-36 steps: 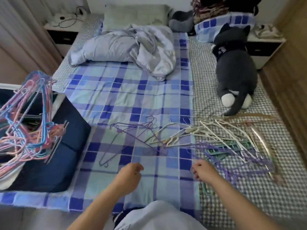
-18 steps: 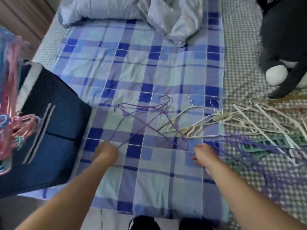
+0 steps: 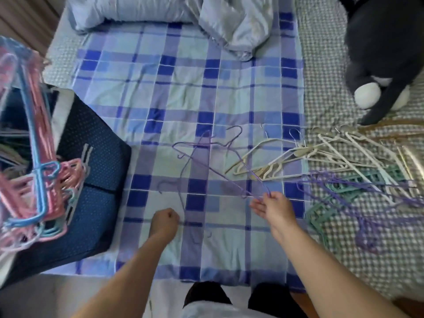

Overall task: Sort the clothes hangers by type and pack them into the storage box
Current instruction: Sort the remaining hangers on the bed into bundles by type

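Observation:
Thin purple wire hangers (image 3: 207, 157) lie spread on the blue plaid sheet at the middle. My left hand (image 3: 164, 221) grips the lower end of one of them, fingers curled. My right hand (image 3: 273, 206) pinches the corner of another purple hanger near its right end. To the right lies a mixed heap: cream plastic hangers (image 3: 298, 157), more purple wire hangers (image 3: 358, 191) and green plastic hangers (image 3: 330, 216). At the left stands the dark blue storage box (image 3: 96, 180) with pink and blue hangers (image 3: 39, 171) stacked in and over it.
A crumpled grey-blue duvet (image 3: 229, 24) and a pillow lie at the head of the bed. A dark plush cat (image 3: 385, 60) sits at the upper right on the checked sheet. My feet show at the bed's near edge.
The camera has tilted down and closer. My left hand has slid right and closed on a purple hanger's lower end; my right hand has taken hold of a purple hanger's corner.

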A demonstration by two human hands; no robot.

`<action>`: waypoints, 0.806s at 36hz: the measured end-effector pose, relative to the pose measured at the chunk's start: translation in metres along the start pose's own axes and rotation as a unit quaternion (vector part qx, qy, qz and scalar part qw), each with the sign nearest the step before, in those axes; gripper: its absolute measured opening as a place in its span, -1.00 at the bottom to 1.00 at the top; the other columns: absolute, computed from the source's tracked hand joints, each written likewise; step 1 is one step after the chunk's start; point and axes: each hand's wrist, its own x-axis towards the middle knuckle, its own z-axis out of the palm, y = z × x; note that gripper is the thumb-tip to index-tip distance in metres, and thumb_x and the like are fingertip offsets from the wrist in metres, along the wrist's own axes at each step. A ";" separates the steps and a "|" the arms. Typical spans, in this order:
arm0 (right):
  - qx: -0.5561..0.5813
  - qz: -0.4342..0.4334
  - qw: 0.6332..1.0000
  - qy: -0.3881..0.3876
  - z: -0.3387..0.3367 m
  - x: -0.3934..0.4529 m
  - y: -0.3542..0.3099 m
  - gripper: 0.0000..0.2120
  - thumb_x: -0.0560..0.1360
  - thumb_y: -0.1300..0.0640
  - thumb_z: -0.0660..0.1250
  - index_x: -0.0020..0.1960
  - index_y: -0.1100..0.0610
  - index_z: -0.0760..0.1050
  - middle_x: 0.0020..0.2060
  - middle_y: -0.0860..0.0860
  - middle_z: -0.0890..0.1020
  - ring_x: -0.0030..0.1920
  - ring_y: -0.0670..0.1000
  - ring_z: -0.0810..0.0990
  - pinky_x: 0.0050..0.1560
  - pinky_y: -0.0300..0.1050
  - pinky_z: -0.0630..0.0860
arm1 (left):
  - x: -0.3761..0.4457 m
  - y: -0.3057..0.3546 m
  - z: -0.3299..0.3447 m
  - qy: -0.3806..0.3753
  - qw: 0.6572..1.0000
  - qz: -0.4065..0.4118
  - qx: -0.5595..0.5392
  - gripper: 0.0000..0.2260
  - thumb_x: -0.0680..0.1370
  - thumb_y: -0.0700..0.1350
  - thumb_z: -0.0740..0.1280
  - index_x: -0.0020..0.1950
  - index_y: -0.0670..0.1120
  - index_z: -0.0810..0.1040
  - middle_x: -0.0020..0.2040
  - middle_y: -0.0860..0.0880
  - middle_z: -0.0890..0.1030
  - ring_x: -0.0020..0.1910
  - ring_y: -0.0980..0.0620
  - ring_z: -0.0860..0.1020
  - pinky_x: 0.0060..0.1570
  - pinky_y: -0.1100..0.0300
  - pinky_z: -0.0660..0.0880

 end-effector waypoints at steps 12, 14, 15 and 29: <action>-0.074 -0.068 0.995 0.006 -0.039 -0.079 -0.033 -0.86 0.69 0.21 0.12 0.06 0.25 0.41 -0.07 0.14 0.67 -0.31 0.01 0.70 -0.36 -0.21 0.50 | -0.091 0.027 0.016 -0.111 0.963 -0.068 -0.236 -0.79 0.66 0.01 0.25 0.23 -0.07 0.47 0.07 -0.11 0.52 0.10 -0.17 0.51 0.12 -0.13 0.54; -0.048 -0.052 0.997 0.017 -0.045 -0.086 -0.028 -0.87 0.68 0.23 0.11 0.07 0.24 0.41 -0.05 0.21 0.67 -0.32 0.03 0.70 -0.38 -0.21 0.50 | -0.091 0.025 0.024 -0.110 0.964 -0.074 -0.229 -0.82 0.66 -0.02 0.25 0.20 -0.07 0.47 0.00 -0.09 0.50 0.06 -0.16 0.50 0.06 -0.10 0.54; -0.034 -0.048 0.998 0.026 -0.052 -0.090 -0.027 -0.87 0.68 0.25 0.10 0.06 0.22 0.41 -0.06 0.24 0.66 -0.32 0.04 0.70 -0.38 -0.20 0.50 | -0.094 0.025 0.029 -0.110 0.966 -0.071 -0.224 -0.84 0.66 -0.04 0.24 0.18 -0.08 0.48 -0.05 -0.10 0.49 -0.02 -0.15 0.49 -0.03 -0.04 0.53; 0.038 -0.048 0.998 0.019 -0.069 -0.074 -0.040 -0.83 0.66 0.34 0.14 -0.04 0.14 0.40 -0.09 0.16 0.70 -0.27 0.03 0.71 -0.25 -0.13 0.56 | -0.007 -0.004 0.087 -0.108 0.956 -0.154 -0.225 -0.88 0.60 -0.11 0.30 0.01 -0.16 0.50 -0.21 -0.14 0.50 -0.28 -0.07 0.47 -0.29 0.12 0.42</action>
